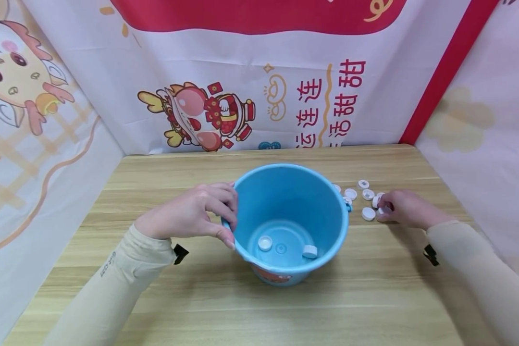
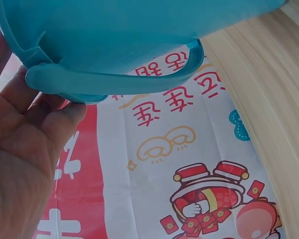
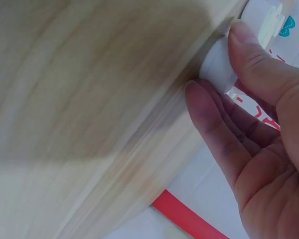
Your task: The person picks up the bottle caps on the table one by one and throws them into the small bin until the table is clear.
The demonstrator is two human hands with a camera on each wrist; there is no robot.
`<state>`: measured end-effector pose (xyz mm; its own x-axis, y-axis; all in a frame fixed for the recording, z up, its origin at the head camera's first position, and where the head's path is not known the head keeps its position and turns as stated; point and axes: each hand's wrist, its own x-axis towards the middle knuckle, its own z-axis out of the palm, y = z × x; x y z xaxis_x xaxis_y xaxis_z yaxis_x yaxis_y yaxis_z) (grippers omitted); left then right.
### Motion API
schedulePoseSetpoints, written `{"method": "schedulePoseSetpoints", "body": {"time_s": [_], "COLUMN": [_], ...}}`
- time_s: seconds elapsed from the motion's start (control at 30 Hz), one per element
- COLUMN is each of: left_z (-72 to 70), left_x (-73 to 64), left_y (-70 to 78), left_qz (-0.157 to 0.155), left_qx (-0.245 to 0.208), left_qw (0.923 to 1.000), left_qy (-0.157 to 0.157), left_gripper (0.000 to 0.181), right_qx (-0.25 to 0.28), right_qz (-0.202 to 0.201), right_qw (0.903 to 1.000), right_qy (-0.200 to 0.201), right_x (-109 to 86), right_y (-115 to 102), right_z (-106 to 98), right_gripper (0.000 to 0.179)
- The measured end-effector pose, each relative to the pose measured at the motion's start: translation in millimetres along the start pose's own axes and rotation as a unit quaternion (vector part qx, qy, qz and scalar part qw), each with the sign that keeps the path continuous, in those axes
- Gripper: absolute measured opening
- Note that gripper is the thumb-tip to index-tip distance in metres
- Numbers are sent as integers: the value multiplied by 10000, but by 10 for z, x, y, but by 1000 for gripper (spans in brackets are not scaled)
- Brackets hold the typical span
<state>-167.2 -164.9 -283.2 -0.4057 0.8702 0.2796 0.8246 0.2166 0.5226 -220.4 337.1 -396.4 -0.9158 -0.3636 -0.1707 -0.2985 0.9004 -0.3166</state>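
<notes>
Your left hand [image 1: 209,211]: fingers gripping blue bucket [image 1: 281,194], presumably steadying it. Your right hand [image 1: 406,209], right of bucket: fingers pinching white cap [image 3: 218,68] beside loose caps [image 1: 368,214], apparently grouped for easy reach. Two caps [image 1: 310,252] inside bucket.

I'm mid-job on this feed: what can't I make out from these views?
Head: white caps beyond the bucket, partly hidden by it.
Head: caps at the right grip, partly covered by it.
Head: mark on a loose cap, too small to read.
Head: bucket's label, partly hidden by the rim.
Left wrist: rest of the bucket, cut off by the top edge.
</notes>
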Motion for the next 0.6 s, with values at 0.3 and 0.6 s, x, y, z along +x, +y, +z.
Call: {"method": "schedulePoseSetpoints", "body": {"time_s": [0.3, 0.6], "left_z": [15, 24], "left_x": [-6, -1], "left_y": [-17, -25], "left_qz": [100, 127], "left_qx": [-65, 20], "left_qw": [9999, 9999], "left_qy": [57, 63], "left_gripper": [21, 23], "right_qx": [49, 50], "right_qz": [151, 55], "right_qw": [9998, 10000], "right_qy": [-138, -14], "right_x": [30, 12], "right_y": [-27, -37], "right_z": [-5, -6], "right_gripper": [19, 17]}}
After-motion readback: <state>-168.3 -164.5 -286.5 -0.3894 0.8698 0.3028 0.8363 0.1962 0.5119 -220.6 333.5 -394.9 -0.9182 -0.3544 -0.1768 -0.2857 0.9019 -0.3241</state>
